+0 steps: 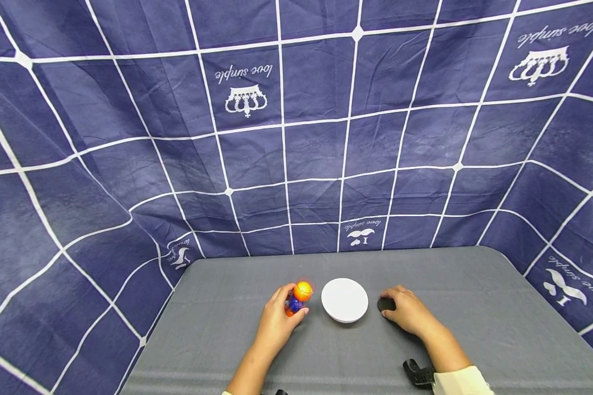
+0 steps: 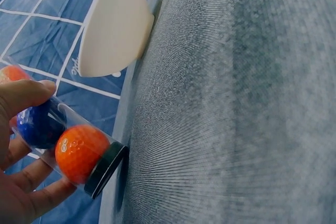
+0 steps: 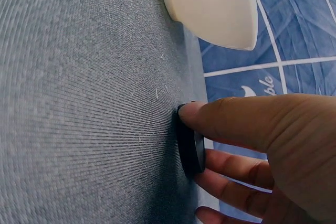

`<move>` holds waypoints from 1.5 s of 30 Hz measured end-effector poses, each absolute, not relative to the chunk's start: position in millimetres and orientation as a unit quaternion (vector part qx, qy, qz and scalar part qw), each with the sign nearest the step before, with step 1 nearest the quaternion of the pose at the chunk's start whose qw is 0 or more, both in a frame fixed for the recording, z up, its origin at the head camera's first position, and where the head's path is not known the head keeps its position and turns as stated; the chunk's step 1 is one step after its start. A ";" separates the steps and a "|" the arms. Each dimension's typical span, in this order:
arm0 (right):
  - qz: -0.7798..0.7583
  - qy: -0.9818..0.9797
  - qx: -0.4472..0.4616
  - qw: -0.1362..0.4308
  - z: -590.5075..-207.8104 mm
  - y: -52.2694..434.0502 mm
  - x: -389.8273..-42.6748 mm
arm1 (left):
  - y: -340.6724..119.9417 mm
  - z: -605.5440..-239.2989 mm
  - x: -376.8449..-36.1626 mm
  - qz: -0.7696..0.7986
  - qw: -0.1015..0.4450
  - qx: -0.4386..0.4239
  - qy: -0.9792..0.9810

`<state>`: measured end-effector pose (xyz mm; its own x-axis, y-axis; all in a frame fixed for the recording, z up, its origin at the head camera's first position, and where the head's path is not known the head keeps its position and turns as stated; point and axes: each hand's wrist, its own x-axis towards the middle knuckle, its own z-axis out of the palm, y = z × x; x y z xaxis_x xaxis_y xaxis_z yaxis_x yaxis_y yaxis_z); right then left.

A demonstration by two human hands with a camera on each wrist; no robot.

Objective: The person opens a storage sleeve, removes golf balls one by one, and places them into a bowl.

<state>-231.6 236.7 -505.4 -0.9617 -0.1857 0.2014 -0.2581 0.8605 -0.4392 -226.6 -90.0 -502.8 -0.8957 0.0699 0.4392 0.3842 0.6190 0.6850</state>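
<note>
My left hand [image 1: 277, 322] grips a clear plastic tube of golf balls [image 2: 79, 153], thumb on one side and fingers on the other. Inside, an orange ball sits at each end with a blue ball between them. A black cap [image 2: 106, 170] closes the tube's lower end, close to the tabletop; whether it touches is unclear. To the right, my right hand [image 1: 411, 312] pinches a round black lid [image 3: 190, 142] by its edges, low at the grey cloth. Between both hands stands a white bowl [image 1: 345, 300], touched by neither.
Grey cloth covers the table [image 1: 237, 351]. A blue curtain [image 1: 316, 148] with white grid lines hangs behind it and along both sides. A black wrist mount [image 1: 418, 374] sits beside the right forearm.
</note>
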 end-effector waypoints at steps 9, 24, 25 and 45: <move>0.236 -0.963 0.107 0.070 -505.3 236.9 -232.5 | -90.5 -504.2 -226.9 -0.411 0.194 -0.138 -0.880; 0.294 -0.943 0.099 0.122 -499.2 239.5 -236.0 | -92.4 -502.4 -226.3 -0.434 0.183 -0.132 -0.872; 0.298 -0.940 0.099 0.130 -497.9 239.5 -236.1 | -92.0 -501.9 -225.8 -0.430 0.185 -0.133 -0.873; 0.415 -0.866 0.215 0.177 -470.2 205.8 -224.8 | -88.1 -488.9 -216.1 -0.356 0.243 -0.159 -0.888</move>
<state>-224.8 205.8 -470.2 -0.8454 -0.2254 0.4843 -0.5186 0.5635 -0.6430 -216.1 -88.1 -488.9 -0.8320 0.1095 0.5439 0.4546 0.6964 0.5552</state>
